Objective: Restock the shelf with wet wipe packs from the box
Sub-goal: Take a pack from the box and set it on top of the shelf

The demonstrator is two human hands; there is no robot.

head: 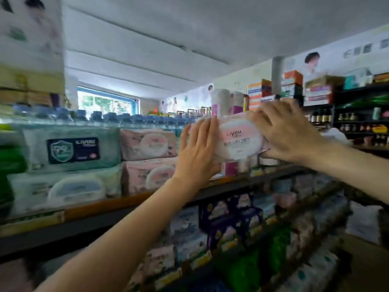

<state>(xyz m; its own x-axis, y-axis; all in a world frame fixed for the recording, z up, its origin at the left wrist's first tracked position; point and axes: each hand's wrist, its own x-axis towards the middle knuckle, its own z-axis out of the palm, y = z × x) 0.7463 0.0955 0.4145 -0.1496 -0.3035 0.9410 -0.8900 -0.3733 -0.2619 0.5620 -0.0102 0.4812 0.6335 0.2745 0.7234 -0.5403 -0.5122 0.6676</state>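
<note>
A pink wet wipe pack (239, 140) with a round white lid stands on edge at the top shelf (231, 182), right of centre. My right hand (288, 131) grips its right end, fingers curled over the top. Against its left end presses my left hand (197, 148), fingers straight and flat. Two more pink packs (147, 144) are stacked on the same shelf just left of my left hand. The box is not in view.
Green and white wipe packs (71, 150) fill the shelf's left part, with blue-capped bottles (105, 119) behind. Pink canisters (221, 102) stand behind the held pack. Lower shelves (231, 228) hold more packs. Dark shelving (357, 119) with bottles and boxes stands far right.
</note>
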